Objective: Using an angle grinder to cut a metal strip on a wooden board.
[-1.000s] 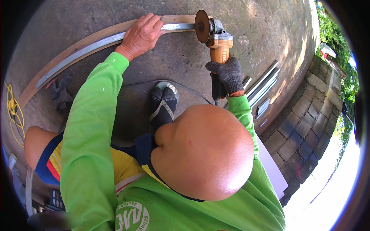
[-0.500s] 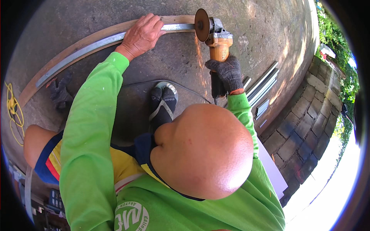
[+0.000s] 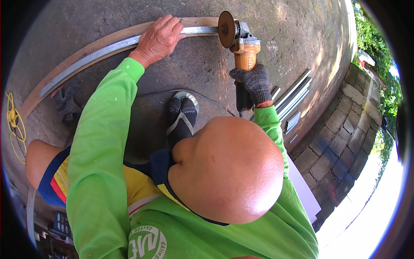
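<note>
Left hand (image 3: 160,38) is clasping a strip (image 3: 97,52); gloved right hand (image 3: 254,84) is gripping a grinder (image 3: 246,54).

At eleven o'clock in the view, the bare left hand is bending its fingers, held close together, over the strip and the board (image 3: 196,20) beneath; how firmly it is pressing, I cannot tell. Between one and two, the right hand is wrapping fully around the grinder's body. The strip is lying along the board, curving from between nine and ten to twelve, where its right end is running up behind the disc (image 3: 226,29); the contact point is hiding there. Sparks (image 3: 222,71) are scattering below the disc. Farther out, a loose glove (image 3: 67,103) and yellow cable (image 3: 15,118) are lying at nine, and metal bars (image 3: 295,97) just past two.
</note>
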The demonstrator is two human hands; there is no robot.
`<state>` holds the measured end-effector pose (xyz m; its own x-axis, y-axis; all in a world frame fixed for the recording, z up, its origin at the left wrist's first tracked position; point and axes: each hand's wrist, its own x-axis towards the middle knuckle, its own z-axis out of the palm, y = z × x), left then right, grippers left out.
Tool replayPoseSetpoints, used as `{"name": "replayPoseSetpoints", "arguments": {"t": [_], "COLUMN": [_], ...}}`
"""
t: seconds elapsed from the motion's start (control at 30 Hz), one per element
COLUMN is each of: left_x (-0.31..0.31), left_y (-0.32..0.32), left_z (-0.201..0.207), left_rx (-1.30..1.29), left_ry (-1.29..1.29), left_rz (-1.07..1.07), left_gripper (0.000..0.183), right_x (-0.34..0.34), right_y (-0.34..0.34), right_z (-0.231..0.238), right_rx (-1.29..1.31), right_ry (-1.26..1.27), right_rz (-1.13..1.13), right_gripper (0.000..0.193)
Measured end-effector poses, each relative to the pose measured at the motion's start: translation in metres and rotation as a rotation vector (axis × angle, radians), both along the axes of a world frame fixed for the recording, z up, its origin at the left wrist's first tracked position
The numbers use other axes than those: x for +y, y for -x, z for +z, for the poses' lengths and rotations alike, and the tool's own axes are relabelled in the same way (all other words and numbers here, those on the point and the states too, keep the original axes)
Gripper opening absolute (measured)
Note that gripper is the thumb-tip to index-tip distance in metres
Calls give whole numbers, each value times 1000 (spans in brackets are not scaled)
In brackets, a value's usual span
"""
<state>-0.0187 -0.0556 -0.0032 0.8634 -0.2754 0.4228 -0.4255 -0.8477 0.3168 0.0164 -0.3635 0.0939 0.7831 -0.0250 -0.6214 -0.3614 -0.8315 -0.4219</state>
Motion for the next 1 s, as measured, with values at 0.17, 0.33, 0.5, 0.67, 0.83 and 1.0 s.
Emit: {"name": "replayPoseSetpoints", "arguments": {"t": [0.17,0.33,0.5,0.67,0.83,1.0], "left_x": [0,-1,1,1,6,4], "left_y": [1,-1,2,-2,-1,-3], "left_z": [2,1,1,2,5,11], "left_rx": [16,17,4,8,63,135], "left_ry": [-1,14,18,18,50,95], "left_rz": [-2,-4,-1,-37,-33,-37], "left_gripper": [27,27,23,22,30,29], "right_x": [-1,-3,6,-2,-32,-65], "right_y": [-1,1,-4,-6,-8,4], "right_z": [-2,-5,-2,1,15,22], "right_rx": [11,-20,-10,4,21,25], "right_ry": [-15,18,-38,-221,-334,-412], "right_rz": [4,11,24,-112,-268,-387], "right_gripper": [53,52,50,41,39,40]}}
